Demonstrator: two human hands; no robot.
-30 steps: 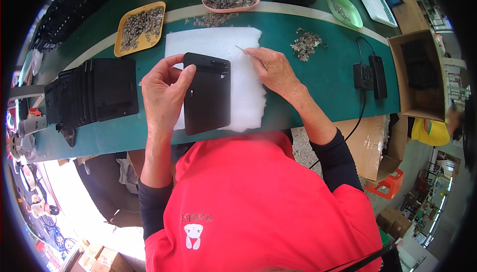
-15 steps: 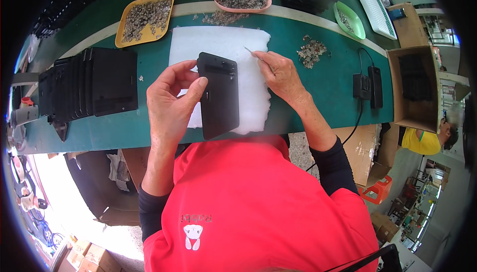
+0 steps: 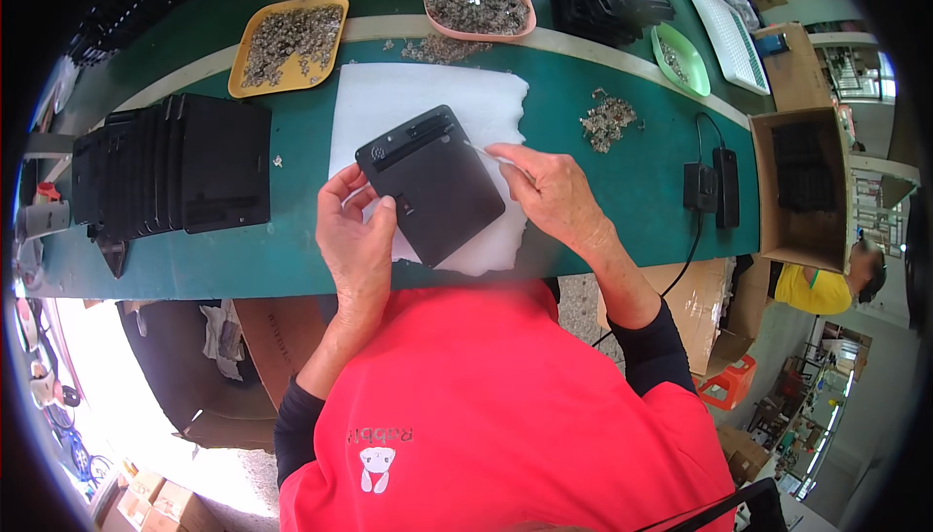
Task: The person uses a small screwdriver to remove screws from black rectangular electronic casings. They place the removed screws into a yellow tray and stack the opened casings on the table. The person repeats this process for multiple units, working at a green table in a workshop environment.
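A: Head view. Where's the panel?
B: Tilted over white foam on the bench. Left hand grips its left edge, thumb on the face. Right hand pinches a thin tool, tip near the upper right edge; contact, can't tell.
A: Progress?
B: This panel looks mid-work. Stack at left; finished or waiting, can't tell. Plenty of small parts left in yellow tray, pink tray, green dish.
A: In the way?
B: A loose pile beyond the right hand, clear of the panel. Adapters farther right. Nothing seen blocking the tool.
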